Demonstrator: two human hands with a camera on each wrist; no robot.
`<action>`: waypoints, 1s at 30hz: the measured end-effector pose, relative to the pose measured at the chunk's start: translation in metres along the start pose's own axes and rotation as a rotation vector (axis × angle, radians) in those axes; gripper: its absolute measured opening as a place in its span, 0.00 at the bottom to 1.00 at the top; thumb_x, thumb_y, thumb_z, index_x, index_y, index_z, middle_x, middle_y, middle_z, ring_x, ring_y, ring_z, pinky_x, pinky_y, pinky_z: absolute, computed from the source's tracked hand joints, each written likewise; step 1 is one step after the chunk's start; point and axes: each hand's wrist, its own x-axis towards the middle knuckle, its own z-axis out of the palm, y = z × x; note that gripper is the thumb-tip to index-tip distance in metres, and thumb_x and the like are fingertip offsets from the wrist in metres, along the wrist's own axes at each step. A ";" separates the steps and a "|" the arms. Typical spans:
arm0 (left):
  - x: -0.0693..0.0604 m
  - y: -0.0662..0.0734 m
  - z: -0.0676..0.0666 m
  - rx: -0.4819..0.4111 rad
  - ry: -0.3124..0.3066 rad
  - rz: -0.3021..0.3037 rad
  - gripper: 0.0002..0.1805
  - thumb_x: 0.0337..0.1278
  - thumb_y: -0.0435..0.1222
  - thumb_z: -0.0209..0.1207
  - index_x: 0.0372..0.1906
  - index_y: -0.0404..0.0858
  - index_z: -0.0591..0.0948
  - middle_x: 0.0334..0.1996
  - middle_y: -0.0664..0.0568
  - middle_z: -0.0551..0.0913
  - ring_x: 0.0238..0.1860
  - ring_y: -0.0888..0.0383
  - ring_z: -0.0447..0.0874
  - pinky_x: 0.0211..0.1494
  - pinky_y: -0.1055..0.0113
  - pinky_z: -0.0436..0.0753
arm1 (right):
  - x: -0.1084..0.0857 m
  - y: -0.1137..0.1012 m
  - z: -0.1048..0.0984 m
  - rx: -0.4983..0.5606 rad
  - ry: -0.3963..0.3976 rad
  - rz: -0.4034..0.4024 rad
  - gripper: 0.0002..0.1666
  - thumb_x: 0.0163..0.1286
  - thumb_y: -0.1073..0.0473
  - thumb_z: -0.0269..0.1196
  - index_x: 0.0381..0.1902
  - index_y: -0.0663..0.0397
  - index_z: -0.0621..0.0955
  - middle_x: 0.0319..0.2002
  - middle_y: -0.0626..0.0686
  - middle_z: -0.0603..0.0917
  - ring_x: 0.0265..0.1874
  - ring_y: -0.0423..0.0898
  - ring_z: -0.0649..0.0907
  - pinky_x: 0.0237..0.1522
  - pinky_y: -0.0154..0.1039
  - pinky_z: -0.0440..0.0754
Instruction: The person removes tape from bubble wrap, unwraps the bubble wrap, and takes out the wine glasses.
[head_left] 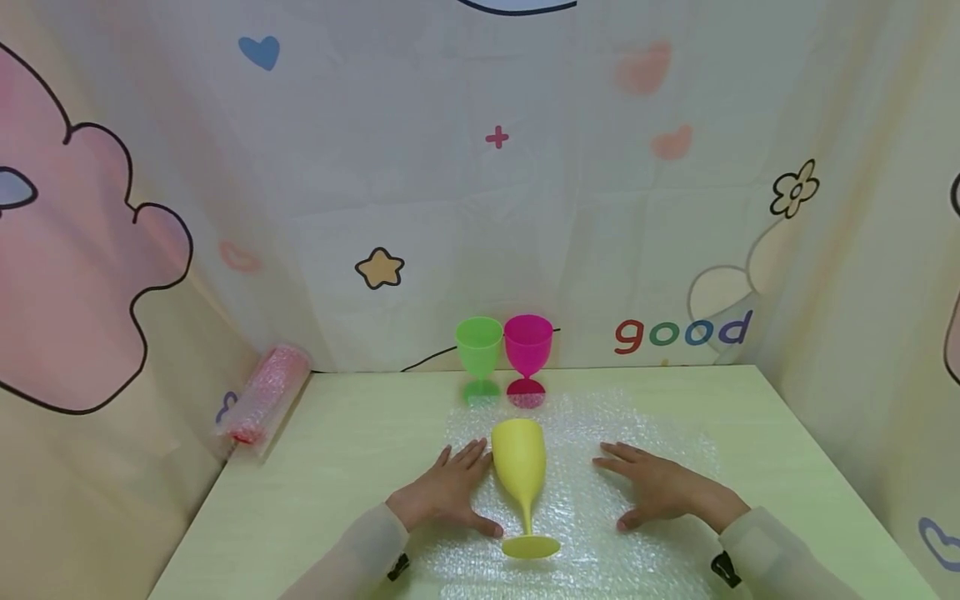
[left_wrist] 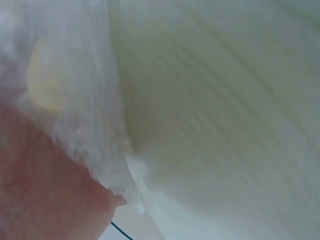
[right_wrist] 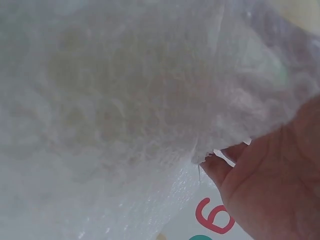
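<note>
A yellow goblet (head_left: 520, 462) lies on a sheet of bubble wrap (head_left: 581, 500), its bowl toward the back and its foot toward the front. My left hand (head_left: 448, 490) rests just left of the goblet, fingers spread, thumb near the stem. On the wrap to the right, my right hand (head_left: 656, 487) has its fingers spread and holds nothing. The left wrist view shows the left hand (left_wrist: 50, 185) against cloudy wrap (left_wrist: 80, 75), with a blurred yellow patch behind. In the right wrist view, the right hand (right_wrist: 275, 180) is beside wrap (right_wrist: 125, 100); its fingertips are partly hidden.
A green goblet (head_left: 479, 342) and a magenta goblet (head_left: 528, 340) stand upright at the back, wrap reaching their feet. A bubble-wrapped pink roll (head_left: 273, 387) lies at the table's back left edge. A printed curtain (head_left: 450, 200) hangs behind the pale table (head_left: 360, 433).
</note>
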 end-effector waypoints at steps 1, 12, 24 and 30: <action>0.000 -0.001 0.000 -0.004 0.005 0.006 0.64 0.40 0.74 0.60 0.79 0.44 0.51 0.80 0.49 0.45 0.81 0.51 0.41 0.80 0.42 0.44 | 0.000 0.000 0.000 0.000 0.005 -0.004 0.57 0.44 0.35 0.75 0.72 0.39 0.68 0.78 0.52 0.58 0.75 0.61 0.60 0.67 0.66 0.66; -0.015 0.007 -0.025 -0.256 0.346 0.027 0.24 0.64 0.53 0.57 0.56 0.42 0.81 0.54 0.52 0.85 0.53 0.54 0.83 0.56 0.56 0.80 | 0.002 0.002 -0.001 -0.033 0.012 0.020 0.57 0.45 0.33 0.74 0.73 0.37 0.67 0.78 0.50 0.57 0.77 0.58 0.58 0.69 0.63 0.66; -0.013 0.055 -0.016 -0.523 0.218 0.045 0.19 0.62 0.53 0.59 0.30 0.44 0.89 0.21 0.64 0.84 0.20 0.71 0.74 0.23 0.75 0.74 | 0.001 0.005 0.001 -0.042 0.024 -0.015 0.57 0.46 0.33 0.74 0.73 0.40 0.67 0.78 0.53 0.58 0.76 0.60 0.59 0.68 0.64 0.66; -0.009 0.067 -0.006 -0.499 0.141 -0.007 0.26 0.58 0.56 0.61 0.12 0.43 0.80 0.06 0.65 0.63 0.11 0.68 0.58 0.14 0.75 0.56 | 0.001 0.006 0.004 -0.024 0.019 -0.027 0.57 0.46 0.33 0.73 0.73 0.41 0.67 0.78 0.53 0.57 0.76 0.61 0.59 0.69 0.64 0.66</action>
